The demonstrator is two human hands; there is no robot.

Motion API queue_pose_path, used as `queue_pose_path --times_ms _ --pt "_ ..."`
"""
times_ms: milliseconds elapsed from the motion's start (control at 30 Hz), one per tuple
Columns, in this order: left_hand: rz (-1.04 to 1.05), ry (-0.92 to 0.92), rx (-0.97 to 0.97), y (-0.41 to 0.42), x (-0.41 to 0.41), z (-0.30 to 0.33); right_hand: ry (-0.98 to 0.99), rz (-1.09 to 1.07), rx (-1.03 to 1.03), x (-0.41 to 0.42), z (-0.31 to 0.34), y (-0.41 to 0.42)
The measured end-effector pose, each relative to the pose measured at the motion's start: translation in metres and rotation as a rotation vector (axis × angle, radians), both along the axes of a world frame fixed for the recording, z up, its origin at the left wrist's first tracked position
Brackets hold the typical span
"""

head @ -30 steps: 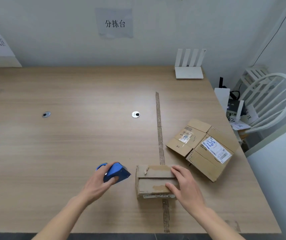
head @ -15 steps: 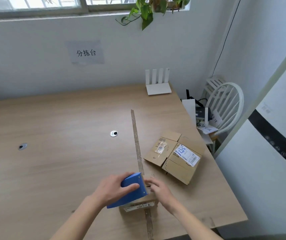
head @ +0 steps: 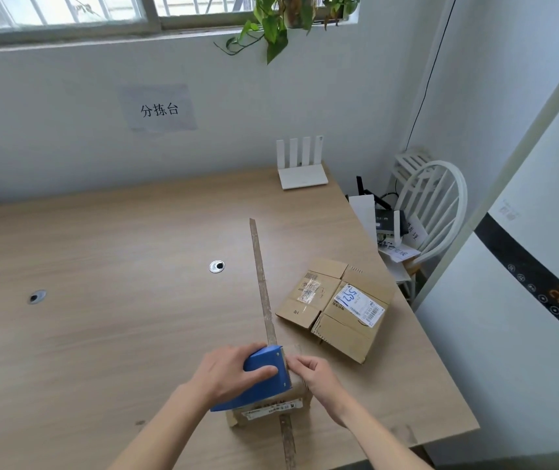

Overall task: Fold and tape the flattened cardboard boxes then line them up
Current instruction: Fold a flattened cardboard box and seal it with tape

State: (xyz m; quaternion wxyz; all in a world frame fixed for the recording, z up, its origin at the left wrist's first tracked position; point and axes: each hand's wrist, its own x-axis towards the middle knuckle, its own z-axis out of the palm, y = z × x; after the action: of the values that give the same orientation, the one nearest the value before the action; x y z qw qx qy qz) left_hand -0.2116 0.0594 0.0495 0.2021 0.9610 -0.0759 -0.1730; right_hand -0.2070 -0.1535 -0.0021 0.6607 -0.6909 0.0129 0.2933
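Left hand [head: 227, 373]: grips blue tape dispenser [head: 264, 379] atop small box [head: 271, 407], near surface [head: 118, 300] front edge | right hand [head: 315, 371]: pinching at dispenser's blade, held item unclear | flattened boxes [head: 337, 305]: right of tape strip [head: 262, 283] | router [head: 301, 164]: rear | small box mostly hidden.

Paper sign [head: 158, 108] taped on wall: black printed characters "分拣台". White shipping label [head: 359, 305] on flattened cardboard box [head: 335, 307] on surface: blue handwritten "5521", barcode below, small print unreadable. Second label with barcode on same box's left panel: illegible. White appliance [head: 542, 300] at right: orange lit digits "20" on dark band. Strip label on small box under hands: too small to read.
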Motion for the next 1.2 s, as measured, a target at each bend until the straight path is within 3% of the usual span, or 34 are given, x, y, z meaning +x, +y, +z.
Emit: queue_pose_path --times_ms 200,367,700,1200 --pt "-0.016 0.003 0.032 -0.002 0.0 -0.001 -0.028 -0.039 -0.022 -0.001 -0.007 -0.004" --pt "-0.039 -0.023 0.086 -0.004 -0.001 -0.004 -0.054 -0.237 -0.103 0.005 -0.018 -0.009" --pt "-0.054 -0.044 0.091 -0.006 0.003 -0.005 -0.076 0.049 -0.122 0.002 -0.006 -0.015" --pt "-0.095 -0.052 0.061 -0.006 -0.005 0.006 0.072 0.075 -0.137 -0.003 -0.002 -0.006"
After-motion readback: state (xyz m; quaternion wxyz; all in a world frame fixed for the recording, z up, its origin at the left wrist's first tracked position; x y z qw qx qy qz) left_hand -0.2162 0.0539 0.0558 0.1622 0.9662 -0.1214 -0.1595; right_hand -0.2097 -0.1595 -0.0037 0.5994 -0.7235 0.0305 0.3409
